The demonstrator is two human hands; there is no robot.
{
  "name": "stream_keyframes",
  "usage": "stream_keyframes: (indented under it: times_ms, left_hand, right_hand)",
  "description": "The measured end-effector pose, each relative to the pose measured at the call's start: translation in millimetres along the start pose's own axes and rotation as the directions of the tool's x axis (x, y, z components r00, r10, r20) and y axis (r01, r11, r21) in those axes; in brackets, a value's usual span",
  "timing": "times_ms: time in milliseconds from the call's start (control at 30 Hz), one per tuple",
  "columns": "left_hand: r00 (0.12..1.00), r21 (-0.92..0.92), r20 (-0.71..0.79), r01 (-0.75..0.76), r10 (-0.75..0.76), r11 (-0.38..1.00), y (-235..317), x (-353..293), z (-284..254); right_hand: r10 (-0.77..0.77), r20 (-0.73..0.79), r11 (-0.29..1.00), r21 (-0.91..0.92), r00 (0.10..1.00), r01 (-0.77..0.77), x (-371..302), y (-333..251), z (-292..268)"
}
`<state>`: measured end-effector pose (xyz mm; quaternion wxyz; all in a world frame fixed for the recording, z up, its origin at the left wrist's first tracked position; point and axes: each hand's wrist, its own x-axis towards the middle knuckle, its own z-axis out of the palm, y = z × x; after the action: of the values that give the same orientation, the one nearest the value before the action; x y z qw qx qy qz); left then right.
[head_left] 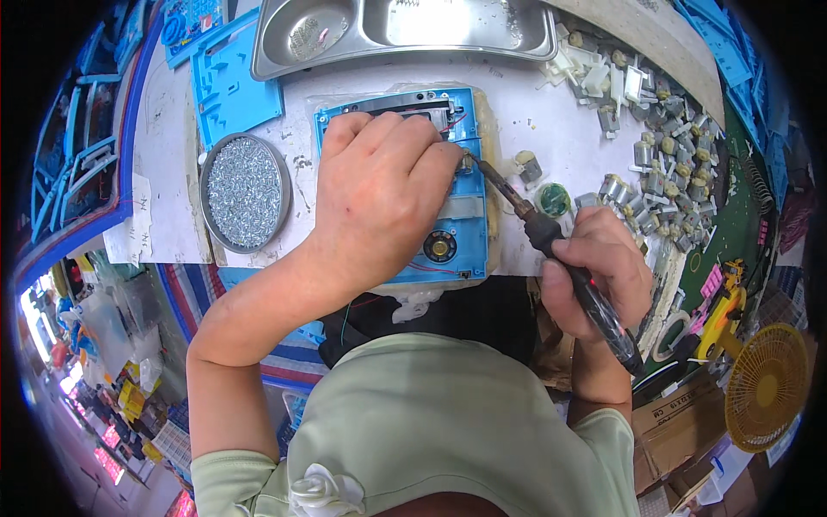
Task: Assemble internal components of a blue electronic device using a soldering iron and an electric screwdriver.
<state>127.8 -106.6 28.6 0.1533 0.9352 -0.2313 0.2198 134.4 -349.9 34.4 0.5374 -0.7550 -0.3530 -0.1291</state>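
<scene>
A blue plastic casing (471,250) lies on a pad in front of me, its inner side up, with thin wires, a small round speaker (439,246) and a grey strip (463,208) in it. My left hand (375,185) arches over the casing with bent fingers, covering much of it. Its fingertips are drawn together near the right edge, and what they pinch is hidden. My right hand (607,267) grips a soldering iron (544,231) by its dark handle. The iron's tip reaches a small metal part (466,161) beside my left fingertips.
A round dish of small screws (245,194) stands left, below another blue panel (233,90). A metal tray (405,53) lies at the back. Many small motors (659,172) are heaped right, near a small round green container (552,200). A yellow fan (767,389) stands lower right.
</scene>
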Motion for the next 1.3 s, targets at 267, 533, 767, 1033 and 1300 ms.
stream_keyframes:
  times_ms: [267, 533, 767, 1033, 1300]
  left_hand:
    - [1.0, -0.011, 0.008, 0.001, -0.001, 1.0, 0, 1, 0]
    - [0.994, -0.032, 0.088, 0.065, -0.062, 0.997, 3, 2, -9]
    - [1.0, -0.007, 0.01, 0.004, -0.004, 1.0, 0, 2, -2]
    - [0.995, -0.036, 0.082, 0.065, -0.061, 0.997, 3, 2, -8]
    - [0.995, -0.04, 0.08, 0.058, -0.055, 0.997, 3, 2, -10]
  right_hand:
    - [-0.008, 0.001, 1.0, 0.004, 1.0, 0.008, -1, 2, 3]
    - [-0.058, 0.064, 0.995, -0.082, 0.996, 0.063, -3, -1, 5]
    - [-0.094, 0.089, 0.986, -0.127, 0.992, 0.105, 1, -3, -1]
    - [-0.089, 0.065, 0.989, -0.11, 0.994, 0.096, 2, -3, 0]
    - [-0.003, 0.108, 0.993, -0.117, 0.994, 0.016, 0, -7, -5]
